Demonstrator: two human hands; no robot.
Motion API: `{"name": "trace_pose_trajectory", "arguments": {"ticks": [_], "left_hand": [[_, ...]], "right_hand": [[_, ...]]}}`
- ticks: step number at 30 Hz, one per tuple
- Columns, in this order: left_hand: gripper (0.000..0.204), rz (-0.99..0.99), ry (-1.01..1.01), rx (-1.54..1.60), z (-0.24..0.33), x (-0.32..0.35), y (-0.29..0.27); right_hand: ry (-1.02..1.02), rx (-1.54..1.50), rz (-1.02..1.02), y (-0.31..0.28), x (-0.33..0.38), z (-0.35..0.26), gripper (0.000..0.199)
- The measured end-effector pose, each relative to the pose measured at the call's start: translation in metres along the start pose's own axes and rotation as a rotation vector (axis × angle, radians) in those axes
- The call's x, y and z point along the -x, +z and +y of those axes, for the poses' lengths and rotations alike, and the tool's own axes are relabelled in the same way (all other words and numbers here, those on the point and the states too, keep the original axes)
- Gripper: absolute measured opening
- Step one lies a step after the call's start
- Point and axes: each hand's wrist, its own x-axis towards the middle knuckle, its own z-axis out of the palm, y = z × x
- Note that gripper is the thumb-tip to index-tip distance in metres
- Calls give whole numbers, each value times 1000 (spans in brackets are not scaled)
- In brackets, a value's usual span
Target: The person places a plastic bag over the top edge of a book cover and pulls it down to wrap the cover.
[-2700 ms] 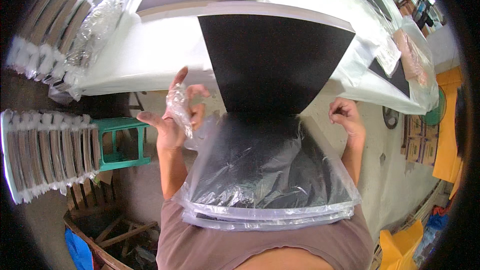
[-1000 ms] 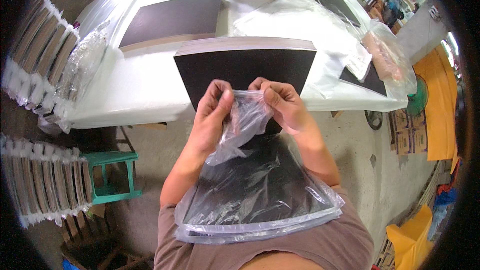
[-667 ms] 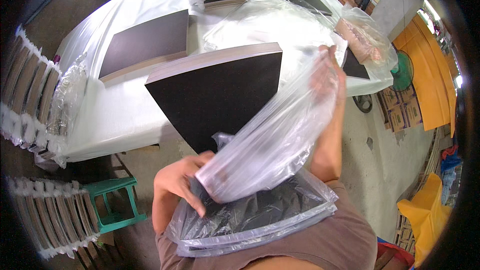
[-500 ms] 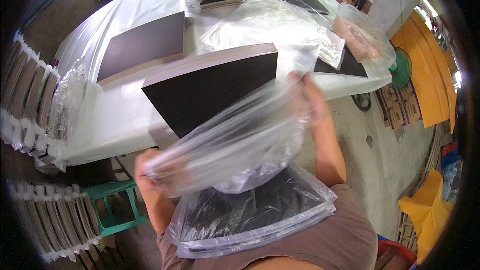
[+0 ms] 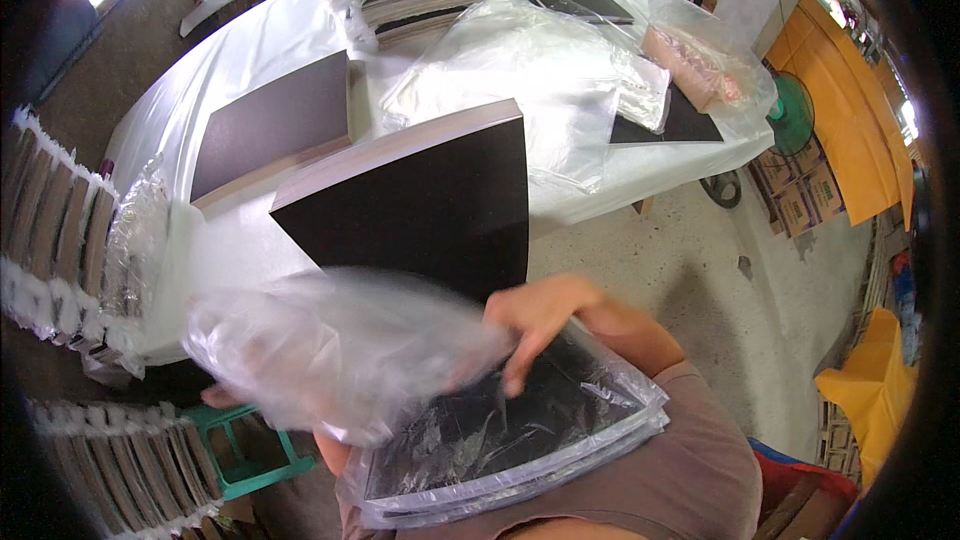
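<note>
A crumpled clear plastic bag (image 5: 300, 340), smeared by motion, hangs in front of me at the table's near edge. My left hand (image 5: 228, 396) is mostly behind its film; only some fingertips show past the left side, so its grip is hidden. My right hand (image 5: 545, 315) is at the bag's right end, some fingers behind the film and one digit pointing down. Below both hands, a black panel in clear plastic (image 5: 540, 420) lies against my lap. A thick block with a black face (image 5: 420, 200) stands tilted at the table's near side, just beyond the bag.
The table has a white plastic cover (image 5: 180, 260). On it lie another dark block (image 5: 270, 125), a heap of clear bags (image 5: 530, 50) and a bagged pinkish bundle (image 5: 700, 65). Wrapped stacks (image 5: 60, 220) line the left, near a green stool (image 5: 245, 450). A green fan (image 5: 790, 115) stands right.
The plastic bag, stretched between both hands before, has dropped left and bunched up. My right hand has come down and inward from beside the black block, to just above the wrapped panel.
</note>
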Motion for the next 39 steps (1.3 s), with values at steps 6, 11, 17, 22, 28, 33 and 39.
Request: {"name": "trace_pose_trajectory", "arguments": {"ticks": [6, 11, 17, 22, 28, 33, 39], "left_hand": [[38, -23, 55, 53, 13, -11, -4], [41, -99, 134, 160, 46, -11, -15], [46, -476, 143, 300, 82, -11, -46], [54, -371, 338, -130, 86, -34, -57], [54, 591, 261, -191, 122, -35, -63], [65, 962, 463, -611, 118, -62, -42], [45, 1119, 726, -647, 92, -61, -32]], "right_hand": [[-68, -94, 286, 6, 0, -14, 70], [-88, -137, 422, 11, 1, -22, 79], [-143, -276, 799, 13, 12, -41, 89], [-166, -405, 1017, -13, 43, -29, 80], [-19, 53, 999, -22, 32, -32, 59], [-147, 984, 1527, -39, -9, -32, 50], [-112, 1411, 1659, -40, -12, -24, 39]]}}
